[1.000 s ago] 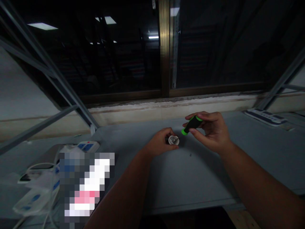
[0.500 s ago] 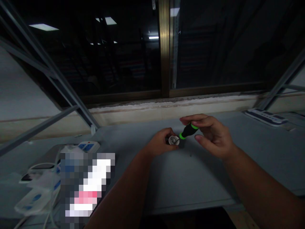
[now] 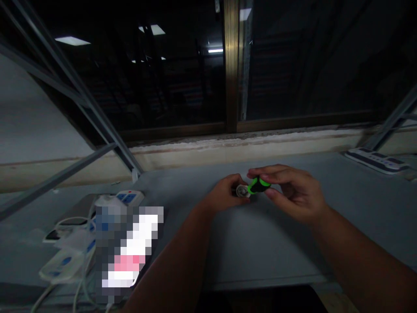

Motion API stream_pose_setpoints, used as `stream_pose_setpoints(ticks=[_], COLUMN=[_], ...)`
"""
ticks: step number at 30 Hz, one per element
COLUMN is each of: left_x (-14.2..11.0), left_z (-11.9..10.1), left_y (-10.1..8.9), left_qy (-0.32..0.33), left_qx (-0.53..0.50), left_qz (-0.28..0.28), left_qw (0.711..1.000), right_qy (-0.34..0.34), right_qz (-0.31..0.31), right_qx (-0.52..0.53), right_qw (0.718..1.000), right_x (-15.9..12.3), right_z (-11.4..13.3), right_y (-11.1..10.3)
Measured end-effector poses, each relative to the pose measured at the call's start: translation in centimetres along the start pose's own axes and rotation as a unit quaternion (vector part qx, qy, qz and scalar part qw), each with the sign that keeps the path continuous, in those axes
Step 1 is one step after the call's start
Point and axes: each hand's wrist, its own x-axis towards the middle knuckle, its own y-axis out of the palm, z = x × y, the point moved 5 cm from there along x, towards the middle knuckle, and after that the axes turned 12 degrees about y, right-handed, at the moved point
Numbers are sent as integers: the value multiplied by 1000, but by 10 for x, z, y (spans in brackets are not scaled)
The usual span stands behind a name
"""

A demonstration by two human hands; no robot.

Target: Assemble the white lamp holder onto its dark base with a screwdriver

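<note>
- We find our left hand (image 3: 224,194) with its fingers (image 3: 232,182) clamped on a small round silver metal disc (image 3: 242,191), held above the grey counter (image 3: 260,248).
- Our right hand (image 3: 295,193) has its fingers (image 3: 273,170) clamped on a black-and-green rubber-handled screwdriver (image 3: 259,185), just beside the disc.

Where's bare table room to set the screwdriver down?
The bare grey tabletop is widest just below the left hand and right hand, which hold a round disc and screwdriver. A second patch lies between the right hand and the far-right power strip. Far left is crowded with power strips and white cables.
</note>
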Motion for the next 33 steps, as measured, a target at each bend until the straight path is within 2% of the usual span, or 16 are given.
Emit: stream_pose_setpoints(ticks=[3,5,9,10,14,15,16,20,22,26,27,31,33], left_x=[0,0,-1,-1,0,0,0,1,1,1,1,1,1], left_z=[-3,-2,3,3,3,3,2,3,3,1,1,1,2], left_y=[-1,-1,0,0,1,1,1,1,1,1,1,0,0], left_qy=[24,24,4,0,-2,0,1,-4,-2,5,3,-7,-4], left_qx=[40,44,39,38,17,9,1,-21,-19,-10,-10,-12,-9], left_qz=[7,12,13,12,11,11,9,4,5,7,6,1,2], left_qw=[999,999,999,999,1000,1000,1000,1000,1000,1000,1000,1000,1000], right_qy=[-27,-29,33,43,1,-8,-10,15,15,-12,-11,13,4], right_qz=[-145,-192,-103,-100,-212,-221,-208,-93,-107,-202,-196,-97,-114], right_qx=[-45,-47,47,54,-25,-32,-25,39,28,-5,6,61,40], right_qw=[988,980,993,993,977,975,978,995,994,979,980,993,993], right_x=[-2,-3,0,0,-2,-3,-3,0,0,-1,-2,-1,-1], right_z=[-1,-3,-8,-9,-7,-7,-8,-12,-12,-8,-8,-9,-8], right_y=[-2,-3,0,0,-9,-9,-7,5,7,1,1,6,6])
